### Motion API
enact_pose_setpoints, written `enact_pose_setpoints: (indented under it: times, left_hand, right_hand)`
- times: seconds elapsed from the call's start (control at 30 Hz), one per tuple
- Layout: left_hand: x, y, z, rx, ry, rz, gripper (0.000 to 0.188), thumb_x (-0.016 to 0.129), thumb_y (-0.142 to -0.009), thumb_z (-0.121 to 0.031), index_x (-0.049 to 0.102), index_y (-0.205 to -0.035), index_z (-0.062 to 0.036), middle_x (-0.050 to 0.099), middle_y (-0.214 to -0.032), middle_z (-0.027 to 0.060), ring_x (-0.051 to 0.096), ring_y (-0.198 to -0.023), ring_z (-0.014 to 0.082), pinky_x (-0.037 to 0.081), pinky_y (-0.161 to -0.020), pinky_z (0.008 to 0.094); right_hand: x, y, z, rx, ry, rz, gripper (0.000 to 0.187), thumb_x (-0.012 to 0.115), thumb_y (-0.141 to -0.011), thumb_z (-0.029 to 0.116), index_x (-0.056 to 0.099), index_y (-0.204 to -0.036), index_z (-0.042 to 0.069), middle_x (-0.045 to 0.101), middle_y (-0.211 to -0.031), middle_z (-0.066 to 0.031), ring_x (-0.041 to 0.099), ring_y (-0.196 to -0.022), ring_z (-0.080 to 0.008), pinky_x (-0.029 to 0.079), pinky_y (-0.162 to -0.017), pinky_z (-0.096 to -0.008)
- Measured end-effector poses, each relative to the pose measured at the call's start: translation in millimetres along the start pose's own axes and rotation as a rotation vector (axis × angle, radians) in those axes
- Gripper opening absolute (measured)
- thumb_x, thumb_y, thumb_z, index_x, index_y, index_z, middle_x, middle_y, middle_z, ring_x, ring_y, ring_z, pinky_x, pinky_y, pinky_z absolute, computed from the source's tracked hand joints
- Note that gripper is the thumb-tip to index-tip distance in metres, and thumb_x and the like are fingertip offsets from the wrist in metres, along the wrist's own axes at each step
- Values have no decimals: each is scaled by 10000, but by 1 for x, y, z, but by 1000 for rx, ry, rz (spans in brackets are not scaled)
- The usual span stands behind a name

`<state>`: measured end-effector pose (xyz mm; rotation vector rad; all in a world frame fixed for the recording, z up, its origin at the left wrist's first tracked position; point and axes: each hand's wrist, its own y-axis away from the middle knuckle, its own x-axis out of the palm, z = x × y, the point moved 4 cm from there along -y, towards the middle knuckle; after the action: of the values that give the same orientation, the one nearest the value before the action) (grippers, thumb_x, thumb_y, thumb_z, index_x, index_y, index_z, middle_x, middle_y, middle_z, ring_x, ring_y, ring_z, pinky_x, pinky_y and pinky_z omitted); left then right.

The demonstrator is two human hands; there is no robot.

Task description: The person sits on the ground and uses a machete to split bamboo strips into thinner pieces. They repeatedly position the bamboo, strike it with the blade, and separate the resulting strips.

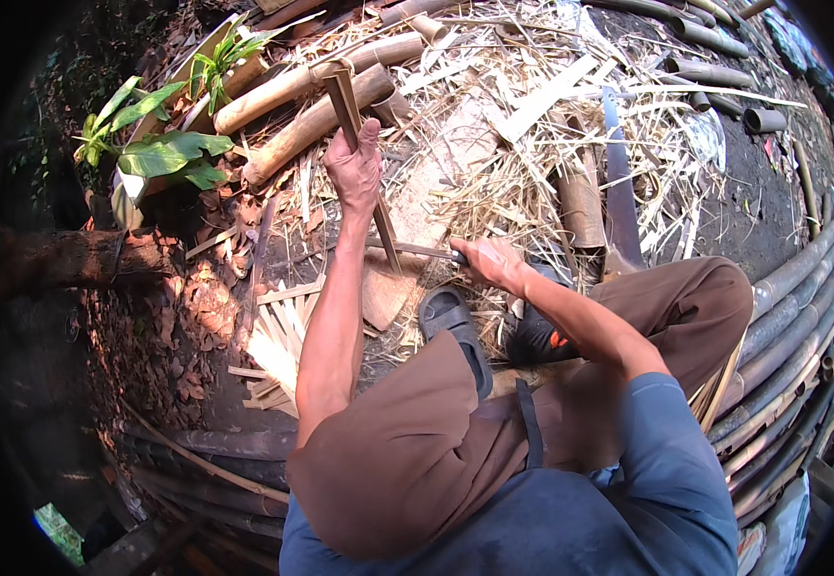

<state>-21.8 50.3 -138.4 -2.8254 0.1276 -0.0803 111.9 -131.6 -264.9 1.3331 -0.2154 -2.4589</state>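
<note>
My left hand (pixel 355 171) is closed round a brown split bamboo strip (pixel 385 233), which stands tilted with its lower end by a flat wooden board (pixel 384 296). In my right hand (pixel 492 262) is the dark handle of a knife (pixel 422 251). Its narrow blade points left and meets or crosses the strip near its lower end; whether it cuts in, I cannot tell. Pale split strips (pixel 278 336) lie in a pile beside my left forearm. A grey sandal (pixel 449 324) is on the ground just below the knife.
Bamboo shavings (pixel 494 182) cover the ground ahead. A hand saw (pixel 619 178) and a short bamboo tube (pixel 582 206) lie to the right. Thick bamboo poles (pixel 316 125) rest at the upper left, near a leafy plant (pixel 167 154). Long poles (pixel 791 307) line the right side.
</note>
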Motion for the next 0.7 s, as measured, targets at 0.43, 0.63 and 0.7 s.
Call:
enact_pose_setpoints:
  times: [0.43, 0.63, 0.7]
  left_hand:
    - [-137, -9, -86, 56, 404, -303, 433, 552, -936, -516, 479, -764, -126, 388, -527, -32, 372, -430, 78, 344, -428, 247]
    - [-114, 34, -91, -104, 619, -315, 465, 542, -917, -569, 472, -734, -148, 400, -523, -41, 362, -419, 83, 344, -451, 240]
    - [-101, 47, -97, -234, 635, -355, 486, 570, -882, -606, 476, -736, -152, 402, -527, -44, 373, -422, 84, 358, -461, 234]
  right_hand:
    - [8, 47, -7, 106, 4, 11, 597, 627, -852, 435, 485, -1304, 71, 650, -1013, -226, 646, -926, -410, 511, -788, -517]
    - [-64, 32, 116, -173, -151, -372, 643, 502, -936, 524, 423, -1392, 77, 553, -1158, -203, 586, -996, -371, 467, -863, -471]
    - [-62, 37, 125, -215, -211, -287, 408, 533, -962, 385, 523, -1224, 72, 569, -973, -184, 590, -866, -374, 475, -764, -455]
